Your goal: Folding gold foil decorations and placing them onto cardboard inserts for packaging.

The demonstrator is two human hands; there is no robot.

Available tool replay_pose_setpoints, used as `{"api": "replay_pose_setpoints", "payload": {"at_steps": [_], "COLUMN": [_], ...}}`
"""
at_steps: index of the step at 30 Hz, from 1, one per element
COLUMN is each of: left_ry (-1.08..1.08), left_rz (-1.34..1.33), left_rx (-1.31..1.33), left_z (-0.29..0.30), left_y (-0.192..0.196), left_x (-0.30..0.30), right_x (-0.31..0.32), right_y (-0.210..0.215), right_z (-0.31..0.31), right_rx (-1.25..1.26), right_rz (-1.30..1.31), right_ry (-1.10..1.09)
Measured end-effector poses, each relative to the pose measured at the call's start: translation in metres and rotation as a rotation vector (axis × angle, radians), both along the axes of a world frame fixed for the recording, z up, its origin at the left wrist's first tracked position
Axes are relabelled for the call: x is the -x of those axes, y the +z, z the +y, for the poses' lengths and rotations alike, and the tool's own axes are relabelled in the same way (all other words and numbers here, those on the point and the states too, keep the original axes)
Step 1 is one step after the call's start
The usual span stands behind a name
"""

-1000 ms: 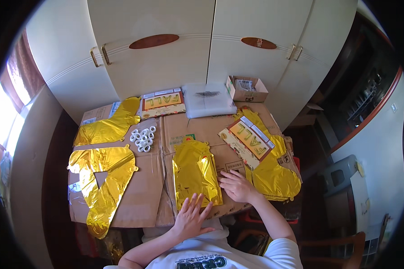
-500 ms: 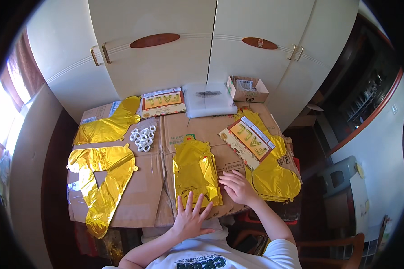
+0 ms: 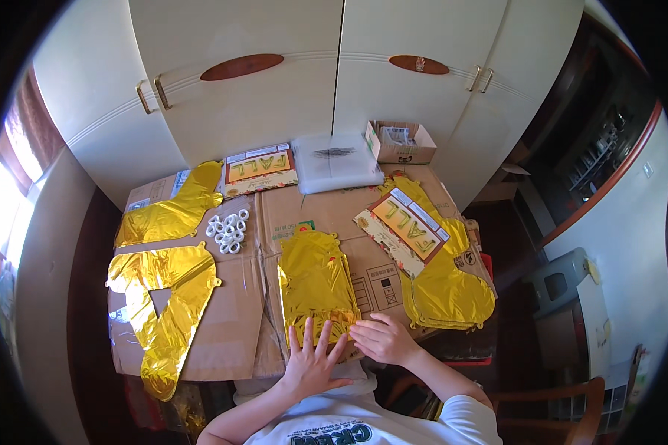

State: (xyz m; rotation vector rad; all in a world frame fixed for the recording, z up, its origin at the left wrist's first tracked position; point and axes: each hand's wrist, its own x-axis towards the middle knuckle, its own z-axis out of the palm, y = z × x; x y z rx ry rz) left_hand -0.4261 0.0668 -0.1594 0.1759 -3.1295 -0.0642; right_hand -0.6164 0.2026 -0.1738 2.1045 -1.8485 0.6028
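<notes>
A gold foil balloon (image 3: 315,274), flat and folded into a roughly rectangular shape, lies on the cardboard in front of me. My left hand (image 3: 315,363) is open, with fingers spread over its near edge. At the balloon's lower right corner, my right hand (image 3: 384,340) has its fingers drawn together on the foil edge. The foil looks creased between the two hands. To the left lie another flat gold foil balloon (image 3: 178,297) with a cut-out middle and a further gold foil piece (image 3: 178,211). More stacked gold foil balloons (image 3: 453,297) lie on the right.
Several white ribbon rolls (image 3: 228,231) sit in a heap left of centre. One printed card packet (image 3: 260,169) lies at the back, another printed packet (image 3: 404,228) on the right stack. Clear plastic bags (image 3: 338,170) and an open carton (image 3: 404,152) stand before the cabinet (image 3: 274,104).
My right hand has moved left and toward me, from the cardboard beside the foil balloon onto its lower right corner. My left hand stays spread on the near edge.
</notes>
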Motion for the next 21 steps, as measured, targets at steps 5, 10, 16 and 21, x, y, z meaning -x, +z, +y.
{"api": "replay_pose_setpoints", "payload": {"at_steps": [5, 10, 16, 21], "left_ry": [0.01, 0.026, -0.152, -0.131], "left_rz": [0.024, 0.068, 0.136, 0.034], "left_rx": [-0.012, -0.004, -0.098, -0.052], "left_z": [0.0, 0.002, -0.021, -0.021], "left_y": [-0.003, 0.004, -0.009, 0.003], "left_x": [-0.001, 0.004, 0.026, 0.026], "right_x": [-0.002, -0.003, -0.002, 0.014], "right_y": [0.0, 0.003, 0.001, 0.003], "right_z": [0.001, -0.001, -0.001, -0.003], "right_rx": [-0.023, -0.051, -0.08, -0.058], "right_rz": [-0.057, -0.103, -0.134, -0.398], "right_ry": [-0.016, -0.024, -0.01, 0.019]}}
